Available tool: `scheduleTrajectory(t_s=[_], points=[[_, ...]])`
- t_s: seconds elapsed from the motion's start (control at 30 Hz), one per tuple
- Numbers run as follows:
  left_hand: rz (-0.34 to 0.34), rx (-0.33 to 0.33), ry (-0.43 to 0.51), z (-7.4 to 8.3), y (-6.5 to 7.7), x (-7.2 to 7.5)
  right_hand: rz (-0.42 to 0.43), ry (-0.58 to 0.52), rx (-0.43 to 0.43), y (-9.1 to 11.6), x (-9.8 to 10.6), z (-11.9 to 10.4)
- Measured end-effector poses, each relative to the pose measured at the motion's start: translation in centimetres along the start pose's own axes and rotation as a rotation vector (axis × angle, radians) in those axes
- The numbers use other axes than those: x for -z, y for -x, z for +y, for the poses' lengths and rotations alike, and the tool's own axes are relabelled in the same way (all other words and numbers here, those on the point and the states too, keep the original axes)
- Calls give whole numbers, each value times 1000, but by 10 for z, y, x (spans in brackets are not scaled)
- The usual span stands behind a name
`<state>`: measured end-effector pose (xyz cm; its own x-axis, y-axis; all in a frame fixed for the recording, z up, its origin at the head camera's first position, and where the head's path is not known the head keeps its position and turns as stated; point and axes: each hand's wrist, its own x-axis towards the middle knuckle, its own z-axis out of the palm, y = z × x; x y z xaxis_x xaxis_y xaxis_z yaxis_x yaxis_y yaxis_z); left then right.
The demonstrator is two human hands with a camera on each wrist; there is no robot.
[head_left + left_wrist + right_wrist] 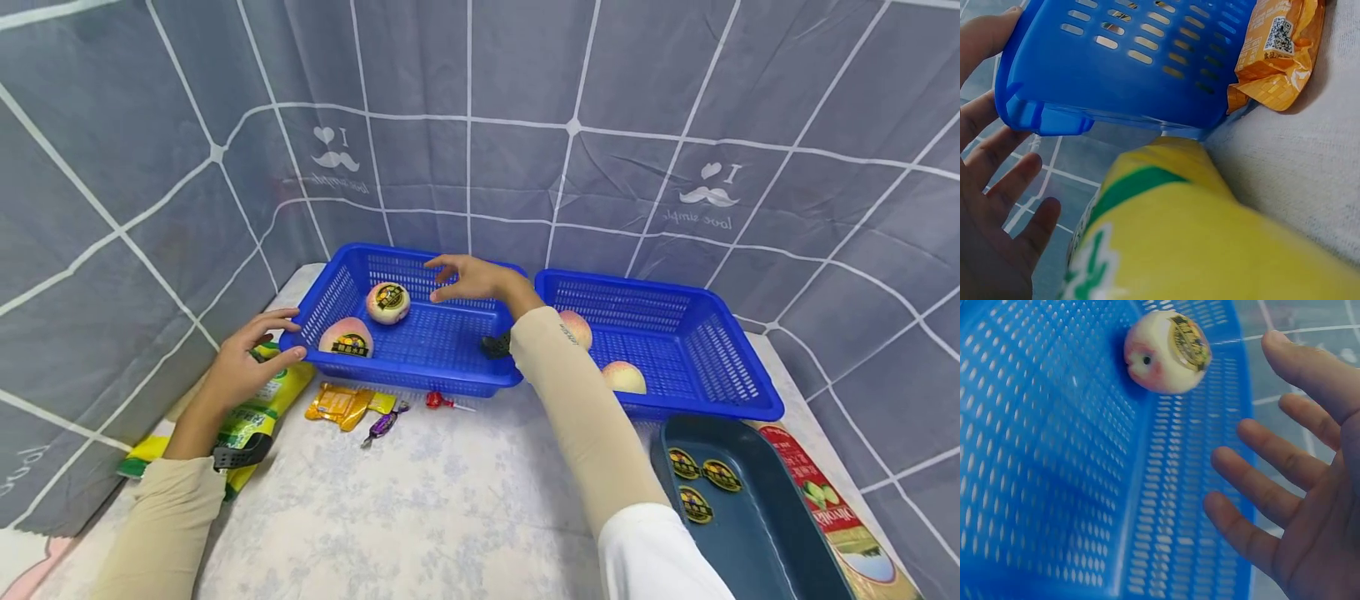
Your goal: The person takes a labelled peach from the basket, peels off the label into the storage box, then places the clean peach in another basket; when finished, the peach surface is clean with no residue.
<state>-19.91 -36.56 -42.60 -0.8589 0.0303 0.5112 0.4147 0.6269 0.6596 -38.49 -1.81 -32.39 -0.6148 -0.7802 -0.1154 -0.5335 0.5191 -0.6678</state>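
A blue perforated basket (pixel 420 377) holds two pale pink peaches with black-and-gold stickers: a far peach (pixel 378 310) and a near peach (pixel 345 329). My left hand (pixel 243 358) is at its left end; in the left wrist view the thumb touches the rim (pixel 1007 81), while the other fingers spread loosely outside. Over the basket's far side hovers my right hand (pixel 476 279), fingers apart and holding nothing. From the right wrist, a peach (pixel 1154 362) appears inside the basket, apart from the fingers. A yellow-green bag (pixel 258 417) lies below my left hand.
On the right is a second blue basket (pixel 720 404) with two peaches, partly behind my right sleeve. A dark teal tray (pixel 757 550) contains several round stickers, beside a red printed package (pixel 813 492). An orange packet (pixel 337 404), purple candy (pixel 384 423) and red lollipop (pixel 437 401) lie in front.
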Motion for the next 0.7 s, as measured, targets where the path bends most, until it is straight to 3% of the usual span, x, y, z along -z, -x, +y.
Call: scheduleTrajectory(t_s=[0.23,0.4,0.7], points=[[13,-6,3,1,4,-1,-18,5,-30,-35,-16,-11],[12,16,18,4,4,0,-32,9,-4,-57,-29,-13],[9,45,19,4,7,0,-75,188,-16,-82,-53,-13]])
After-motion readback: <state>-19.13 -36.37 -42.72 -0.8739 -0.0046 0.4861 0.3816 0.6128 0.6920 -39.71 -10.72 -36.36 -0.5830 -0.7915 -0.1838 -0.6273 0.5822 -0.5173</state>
